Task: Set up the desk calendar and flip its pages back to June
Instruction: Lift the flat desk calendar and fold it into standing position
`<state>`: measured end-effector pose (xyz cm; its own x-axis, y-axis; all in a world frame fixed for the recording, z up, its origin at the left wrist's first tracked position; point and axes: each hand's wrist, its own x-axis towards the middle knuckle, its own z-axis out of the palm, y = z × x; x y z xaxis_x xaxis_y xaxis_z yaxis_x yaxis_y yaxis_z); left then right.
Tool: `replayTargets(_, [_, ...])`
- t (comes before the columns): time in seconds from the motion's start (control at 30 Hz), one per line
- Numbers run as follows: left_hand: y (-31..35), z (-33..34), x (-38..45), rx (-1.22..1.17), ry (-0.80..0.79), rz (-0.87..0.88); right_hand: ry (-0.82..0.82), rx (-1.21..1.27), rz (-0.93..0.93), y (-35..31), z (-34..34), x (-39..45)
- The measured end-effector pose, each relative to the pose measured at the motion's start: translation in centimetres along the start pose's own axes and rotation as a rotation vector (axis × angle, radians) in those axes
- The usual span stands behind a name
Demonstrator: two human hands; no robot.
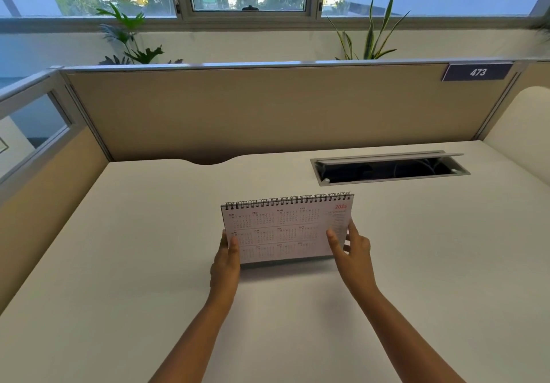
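Note:
A white spiral-bound desk calendar [282, 228] stands upright near the middle of the white desk [119, 263], its black wire binding along the top. The page facing me shows a whole-year overview with "2026" in red at the top right. My left hand [225, 263] grips the calendar's lower left edge, thumb on the front. My right hand [352, 251] holds the lower right corner, thumb on the front and fingers behind.
An open cable hatch [390, 168] with a raised lid is set into the desk behind and right of the calendar. Tan partition panels [268, 108] wall the desk at the back and left. A "473" sign [477, 72] hangs at the top right.

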<state>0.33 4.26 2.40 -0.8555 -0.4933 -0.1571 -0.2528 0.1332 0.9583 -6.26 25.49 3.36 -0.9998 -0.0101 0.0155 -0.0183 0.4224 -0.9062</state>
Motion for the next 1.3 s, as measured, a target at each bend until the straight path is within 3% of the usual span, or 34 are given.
replayTargets(0.07, [0.1, -0.1, -0.1, 0.046, -0.034, 0.014, -0.026, -0.050, 0.010, 0.0, -0.1, -0.2])
replayTargets(0.23, [0.1, 0.2, -0.8, -0.140, -0.069, 0.045, -0.028, -0.010, -0.024, 0.2, 0.0, -1.1])
replayTargets(0.47, [-2.2, -0.2, -0.9, -0.266, -0.020, -0.074, -0.092, 0.031, 0.003, -0.3, -0.5, -1.2])
replayTargets(0.7, [-3.6, -1.1, 0.0, -0.260, -0.030, -0.104, -0.091, 0.055, 0.104, 0.0, -0.9, -2.7])
replayTargets(0.93, [-5.8, -1.9, 0.5, -0.218, -0.105, -0.145, -0.077, 0.009, 0.044, -0.3, 0.2, -5.7])
replayTargets(1.3, [-6.0, -2.1, 0.7, -0.243, -0.138, -0.134, -0.078, -0.035, 0.093, -1.1, 0.0, -7.2])
